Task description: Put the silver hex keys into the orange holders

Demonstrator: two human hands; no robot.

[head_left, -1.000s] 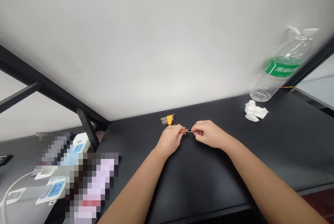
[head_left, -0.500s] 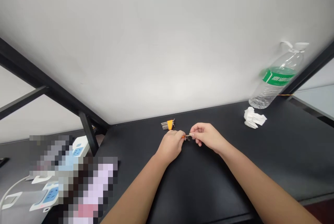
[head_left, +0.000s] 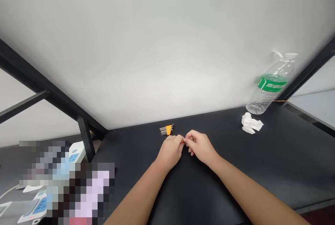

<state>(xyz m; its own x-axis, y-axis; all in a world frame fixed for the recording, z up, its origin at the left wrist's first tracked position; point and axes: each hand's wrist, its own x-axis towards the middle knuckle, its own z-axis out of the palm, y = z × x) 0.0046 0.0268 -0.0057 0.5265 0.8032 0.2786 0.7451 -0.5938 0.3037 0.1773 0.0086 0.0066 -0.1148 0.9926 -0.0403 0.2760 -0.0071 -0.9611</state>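
Note:
An orange hex key holder [head_left: 182,142] shows only as a small strip between my hands. My left hand [head_left: 171,152] is closed around it and covers most of it. From the right, my right hand [head_left: 199,146] pinches with thumb and forefinger at the holder's end, on what looks like a hex key; the fingertips hide it. Just beyond my left hand lies a second set of silver hex keys in an orange holder [head_left: 169,130], its long ends pointing left on the black tabletop [head_left: 222,130].
At the back right a clear bottle with a green label [head_left: 272,83] stands by the wall, with a crumpled white tissue [head_left: 251,123] in front. Black metal bars [head_left: 86,137] frame the left side. Beyond them lie white power strips with blue sockets [head_left: 40,205] and blurred-out items.
My right hand has moved left, closing the gap to my left hand. The small metal ends seen between them before are now covered. The whole view has shifted slightly.

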